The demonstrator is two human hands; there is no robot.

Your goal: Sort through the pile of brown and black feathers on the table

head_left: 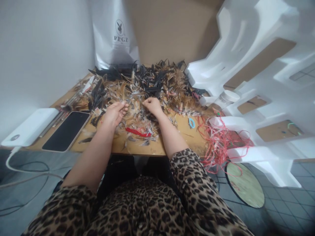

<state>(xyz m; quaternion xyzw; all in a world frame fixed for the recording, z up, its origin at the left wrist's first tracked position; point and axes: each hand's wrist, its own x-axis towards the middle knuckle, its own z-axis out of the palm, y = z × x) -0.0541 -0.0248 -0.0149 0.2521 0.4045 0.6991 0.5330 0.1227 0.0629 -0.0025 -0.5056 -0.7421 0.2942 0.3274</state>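
Note:
A big heap of brown, tan and black feathers (147,82) covers the back of a low wooden table (182,131). My left hand (115,111) rests on the near edge of the heap, fingers curled and pinched on a few feathers. My right hand (152,105) is just beside it, closed in a loose fist on feathers in the pile. A red strip (137,132) lies on the table between my forearms, close to the front edge.
A dark phone (67,130) and a white power bank (29,126) with a cable lie at the left. Red elastic bands (219,141) spill over the right edge. White foam packing (246,75), a grey bag (114,32) and a round stool (244,184) stand around.

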